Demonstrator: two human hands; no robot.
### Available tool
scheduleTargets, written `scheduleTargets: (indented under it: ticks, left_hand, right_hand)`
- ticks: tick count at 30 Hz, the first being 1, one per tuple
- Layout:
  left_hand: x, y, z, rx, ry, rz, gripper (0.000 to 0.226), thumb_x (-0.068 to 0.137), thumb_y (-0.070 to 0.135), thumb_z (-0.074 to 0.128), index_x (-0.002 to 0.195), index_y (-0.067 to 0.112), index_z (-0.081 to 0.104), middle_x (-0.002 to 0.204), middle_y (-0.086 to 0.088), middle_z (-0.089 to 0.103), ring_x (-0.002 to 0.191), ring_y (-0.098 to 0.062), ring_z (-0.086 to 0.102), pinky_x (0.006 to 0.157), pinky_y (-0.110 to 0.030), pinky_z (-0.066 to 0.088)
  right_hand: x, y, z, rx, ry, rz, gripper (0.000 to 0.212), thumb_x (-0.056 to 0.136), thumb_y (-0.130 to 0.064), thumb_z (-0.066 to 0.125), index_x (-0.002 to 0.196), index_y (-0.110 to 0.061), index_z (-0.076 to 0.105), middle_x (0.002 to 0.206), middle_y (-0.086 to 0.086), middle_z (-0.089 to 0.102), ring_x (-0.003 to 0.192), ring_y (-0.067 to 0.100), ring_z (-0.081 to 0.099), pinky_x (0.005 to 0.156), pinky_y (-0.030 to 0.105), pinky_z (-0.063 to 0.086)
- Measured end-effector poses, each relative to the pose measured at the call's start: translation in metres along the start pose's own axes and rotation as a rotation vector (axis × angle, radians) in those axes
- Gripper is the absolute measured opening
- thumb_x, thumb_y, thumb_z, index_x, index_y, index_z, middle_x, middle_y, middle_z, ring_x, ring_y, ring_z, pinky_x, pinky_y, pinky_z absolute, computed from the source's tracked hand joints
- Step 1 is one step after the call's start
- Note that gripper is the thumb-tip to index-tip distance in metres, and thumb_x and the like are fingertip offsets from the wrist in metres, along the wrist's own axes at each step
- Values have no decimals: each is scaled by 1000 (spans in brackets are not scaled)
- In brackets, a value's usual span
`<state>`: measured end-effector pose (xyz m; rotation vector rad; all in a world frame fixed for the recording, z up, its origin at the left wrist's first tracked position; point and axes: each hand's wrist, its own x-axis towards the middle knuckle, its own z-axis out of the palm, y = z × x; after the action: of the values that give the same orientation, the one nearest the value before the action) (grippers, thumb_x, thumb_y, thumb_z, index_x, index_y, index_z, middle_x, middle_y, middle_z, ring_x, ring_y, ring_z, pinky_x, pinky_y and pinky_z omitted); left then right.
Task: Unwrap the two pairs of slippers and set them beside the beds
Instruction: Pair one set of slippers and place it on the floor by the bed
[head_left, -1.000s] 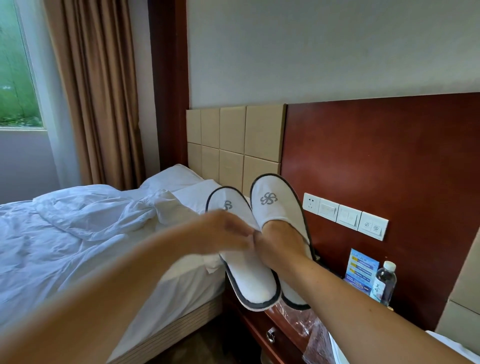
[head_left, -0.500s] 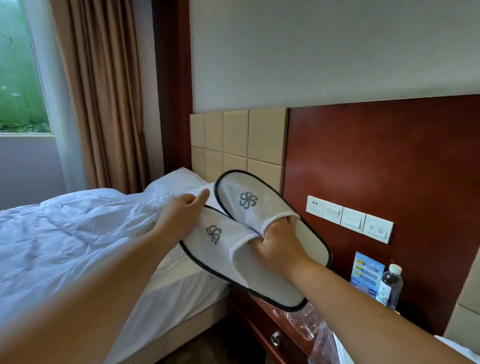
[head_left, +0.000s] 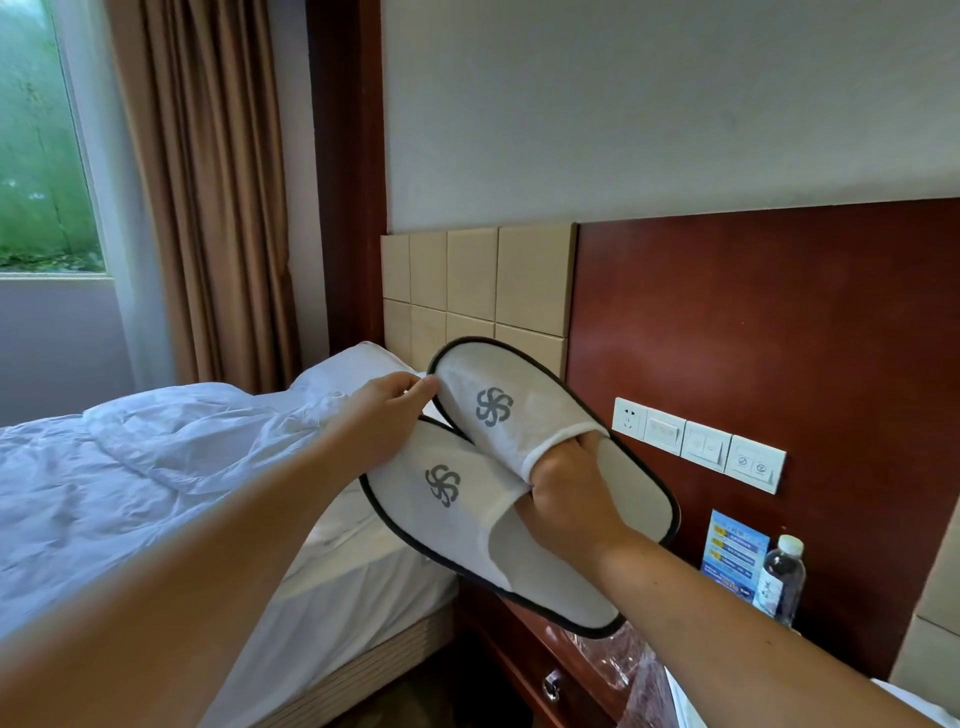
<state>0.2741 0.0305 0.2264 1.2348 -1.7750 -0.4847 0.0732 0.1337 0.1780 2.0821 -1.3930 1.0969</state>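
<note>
Pinched together by the right grip (head_left: 566, 493), one toe by the left grip (head_left: 382, 423), the slippers (head_left: 457, 499) could be dropped when parted.

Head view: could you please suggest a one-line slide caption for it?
Right hand grips two white slippers by the nightstand; left hand touches the upper slipper's toe, bed alongside.
</note>
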Motion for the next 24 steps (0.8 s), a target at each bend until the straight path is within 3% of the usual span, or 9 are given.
scheduleTargets:
  ticks: [2, 5, 8, 11, 14, 17, 20, 22, 24]
  left_hand:
    - [0, 2, -3, 0, -11, 38, 46, 84, 71, 40, 59, 38, 58, 48, 15, 54, 44, 1, 49, 50, -24, 37]
    - [0, -3, -4, 4, 1, 47, 47, 93, 63, 39, 60, 36, 60, 56, 13, 59, 55, -2, 55, 54, -26, 37]
    - [-1, -6, -2, 17, -1, 25, 47, 97, 61, 34, 71, 29, 58, 71, 7, 63, 70, -12, 59, 59, -29, 39]
    - [-2, -5, -3, -12, 24, 73, 52, 97, 62, 30, 73, 27, 61, 70, 10, 63, 71, -9, 58, 63, -27, 39]
    - [-2, -3, -8, -16, 56, 94, 60, 96, 63, 33, 58, 22, 55, 51, 12, 55, 59, -11, 52, 59, -27, 36]
    - [0, -7, -12, -17, 57, 91, 56, 97, 61, 33, 64, 22, 57, 61, 9, 60, 64, -13, 55, 61, -28, 38]
    - [-1, -12, -15, -47, 39, 96, 46, 98, 61, 30, 78, 30, 57, 76, 3, 64, 74, -16, 58, 69, -33, 42]
    - [-2, -15, -15, -66, 39, 133, 43, 99, 58, 30, 80, 30, 56, 75, 2, 63, 71, -16, 57, 67, -32, 41]
    - [-3, -17, -15, -37, 41, 140, 42, 99, 58, 30, 81, 32, 57, 75, 4, 64, 71, -13, 58, 64, -31, 39]
  right_hand:
    - [2, -1, -3, 36, 5, -15, 46, 77, -3, 69, 123, -6, 65, 123, 12, 66, 120, 32, 54, 108, 47, 32]
    - [8, -6, -5, 81, 99, 23, 39, 80, -11, 71, 119, -8, 68, 118, 8, 68, 115, 21, 50, 102, 41, 37]
    - [14, -17, -3, 111, 179, 219, 25, 85, -8, 61, 108, -7, 69, 107, 7, 68, 103, 23, 54, 89, 38, 36]
    - [16, -27, 2, 111, 233, 343, 18, 83, 5, 60, 95, -5, 70, 93, 11, 66, 89, 22, 50, 83, 37, 35]
    - [18, -37, 3, 166, 309, 329, 25, 83, 1, 62, 105, -7, 70, 98, 11, 69, 87, 10, 37, 84, 43, 40]
    - [21, -41, -1, 201, 310, 242, 28, 86, -8, 58, 111, -8, 69, 103, 9, 69, 81, 0, 25, 83, 46, 43]
    - [25, -42, -7, 197, 279, 168, 26, 84, -5, 61, 107, -7, 71, 100, 9, 71, 82, 4, 32, 80, 50, 47]
    - [27, -41, -10, 138, 278, 125, 26, 80, 2, 69, 103, -7, 73, 96, 9, 73, 83, 5, 35, 77, 52, 51]
    - [30, -38, -12, 111, 237, 138, 29, 81, 2, 70, 107, -10, 73, 101, 7, 73, 86, 5, 35, 82, 49, 50]
